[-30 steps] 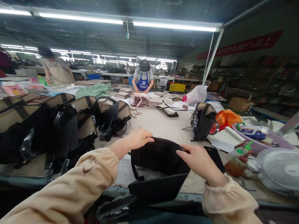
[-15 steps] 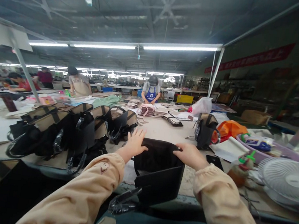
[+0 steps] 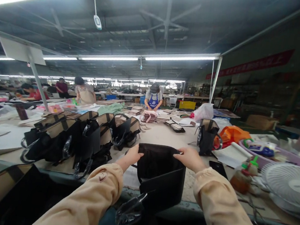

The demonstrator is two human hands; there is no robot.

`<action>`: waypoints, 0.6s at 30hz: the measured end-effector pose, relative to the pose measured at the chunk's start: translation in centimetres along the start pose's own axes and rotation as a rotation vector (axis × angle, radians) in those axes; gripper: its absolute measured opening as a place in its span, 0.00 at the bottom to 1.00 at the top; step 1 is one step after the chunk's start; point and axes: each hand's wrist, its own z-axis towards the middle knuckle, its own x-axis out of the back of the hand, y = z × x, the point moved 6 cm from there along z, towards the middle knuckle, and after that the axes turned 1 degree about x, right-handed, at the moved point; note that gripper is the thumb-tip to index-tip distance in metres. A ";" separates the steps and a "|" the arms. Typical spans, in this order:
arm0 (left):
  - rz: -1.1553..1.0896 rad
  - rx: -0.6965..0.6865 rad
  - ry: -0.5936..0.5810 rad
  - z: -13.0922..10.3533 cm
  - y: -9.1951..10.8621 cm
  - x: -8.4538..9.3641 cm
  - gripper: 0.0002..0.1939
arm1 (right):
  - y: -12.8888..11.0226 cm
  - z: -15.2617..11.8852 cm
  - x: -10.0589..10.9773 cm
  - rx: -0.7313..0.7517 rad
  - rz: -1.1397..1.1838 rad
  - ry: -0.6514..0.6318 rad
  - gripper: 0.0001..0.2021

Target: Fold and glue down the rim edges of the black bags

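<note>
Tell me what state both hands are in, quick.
Left hand: closed, holding the black bag at its rim's left end.
Right hand: closed, holding the same rim farther right.

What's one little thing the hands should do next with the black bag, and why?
Maybe ease the black bag a little farther onto the table. The left hand and right hand both grip its top rim, and in this view its lower front and plastic-wrapped loop show past the table's near edge.
</note>
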 end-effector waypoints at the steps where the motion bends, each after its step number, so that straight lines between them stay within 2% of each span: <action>1: 0.021 0.008 0.000 0.1 0.0 -0.1 0.19 | 0.0 -0.3 0.1 0.000 0.018 -0.018 0.17; 5: 0.118 0.024 0.003 0.7 0.2 -0.7 0.18 | 0.3 -2.2 0.2 -0.001 0.089 -0.142 0.17; 7: 0.152 0.016 0.006 0.9 0.3 -1.1 0.17 | 0.4 -3.1 0.4 -0.008 0.085 -0.161 0.15; 12: 0.179 -0.046 0.003 0.7 0.6 -1.2 0.16 | 0.9 -4.1 1.5 -0.044 -0.008 -0.112 0.15; 18: 0.115 -0.237 -0.026 -1.1 0.9 -1.2 0.11 | 1.7 -4.3 2.6 -0.107 -0.089 -0.044 0.16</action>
